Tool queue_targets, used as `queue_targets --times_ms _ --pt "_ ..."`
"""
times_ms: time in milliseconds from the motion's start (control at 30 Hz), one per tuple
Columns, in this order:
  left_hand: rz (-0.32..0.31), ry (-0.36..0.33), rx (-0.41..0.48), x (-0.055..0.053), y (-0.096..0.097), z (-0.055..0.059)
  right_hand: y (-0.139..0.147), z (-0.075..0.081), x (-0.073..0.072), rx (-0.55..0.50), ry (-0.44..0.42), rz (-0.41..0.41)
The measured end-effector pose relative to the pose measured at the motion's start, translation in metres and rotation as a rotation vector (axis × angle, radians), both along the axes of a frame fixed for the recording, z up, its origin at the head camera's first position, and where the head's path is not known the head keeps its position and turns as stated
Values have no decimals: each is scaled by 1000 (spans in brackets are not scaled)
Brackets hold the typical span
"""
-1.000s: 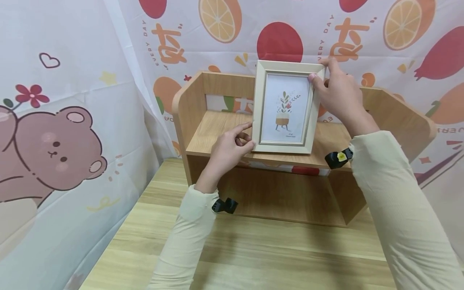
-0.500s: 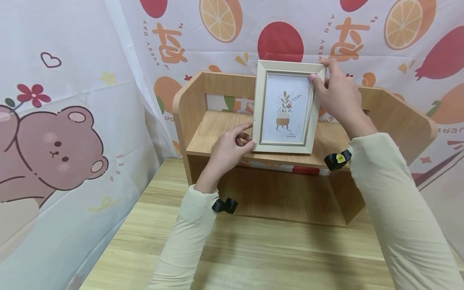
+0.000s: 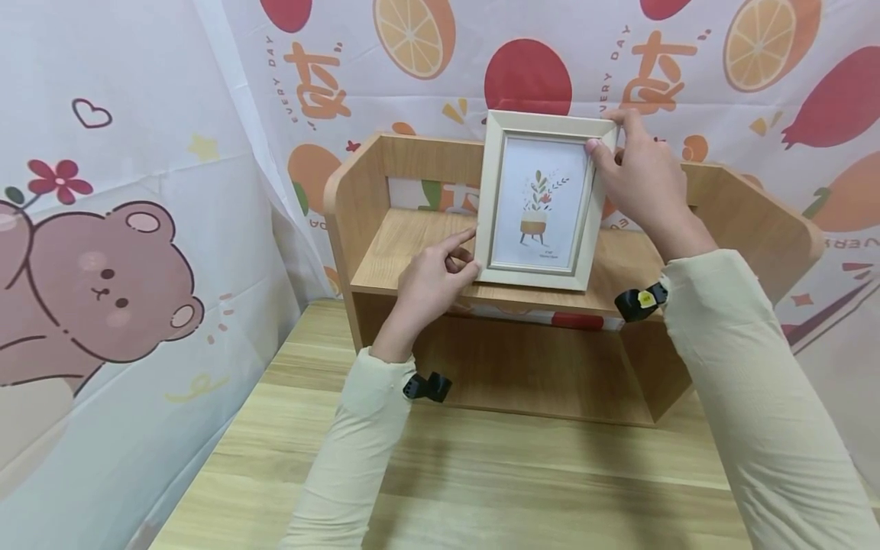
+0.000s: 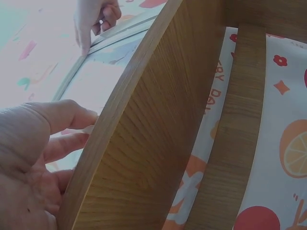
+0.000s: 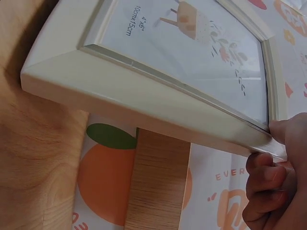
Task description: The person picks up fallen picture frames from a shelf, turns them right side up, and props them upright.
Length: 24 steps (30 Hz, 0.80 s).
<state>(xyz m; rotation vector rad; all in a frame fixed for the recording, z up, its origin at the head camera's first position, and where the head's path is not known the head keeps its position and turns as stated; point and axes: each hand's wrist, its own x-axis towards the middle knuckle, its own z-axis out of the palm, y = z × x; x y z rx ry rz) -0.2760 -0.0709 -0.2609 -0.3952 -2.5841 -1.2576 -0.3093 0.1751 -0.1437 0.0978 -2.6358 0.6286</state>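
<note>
A cream picture frame (image 3: 536,279) with a potted-plant print stands upright on the upper board of a wooden desk shelf (image 3: 406,244), its lower edge close to the board's front. My right hand (image 3: 646,179) pinches its upper right corner, thumb on the front face and index finger over the top; the right wrist view shows the thumb (image 5: 280,129) on the frame's border. Low on the left side, my left hand (image 3: 433,283) holds the frame's edge between thumb and index finger. In the left wrist view, a wooden board (image 4: 144,124) hides part of the frame.
The shelf stands on a light wood-grain table (image 3: 481,473) and has a lower compartment (image 3: 536,367). Tall side panels (image 3: 357,191) flank the upper board, and a back rail (image 3: 433,160) runs behind it. Fruit-print cloth (image 3: 440,99) hangs behind; a bear-print curtain (image 3: 227,229) hangs at left.
The picture frame has turned very slightly, its lower left corner a little farther back. Both hands keep their hold. The head view has shifted a little.
</note>
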Motion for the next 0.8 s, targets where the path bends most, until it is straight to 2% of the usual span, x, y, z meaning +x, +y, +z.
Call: queue_targets --times_ms 233,567,800 --pt "10 -11 7 -4 1 1 -1 1 0 10 8 -7" --pt "7 4 1 -8 0 -3 2 -1 -2 -27 -41 20" --pt "0 29 -14 -7 0 -6 4 -7 -1 -13 -13 41"
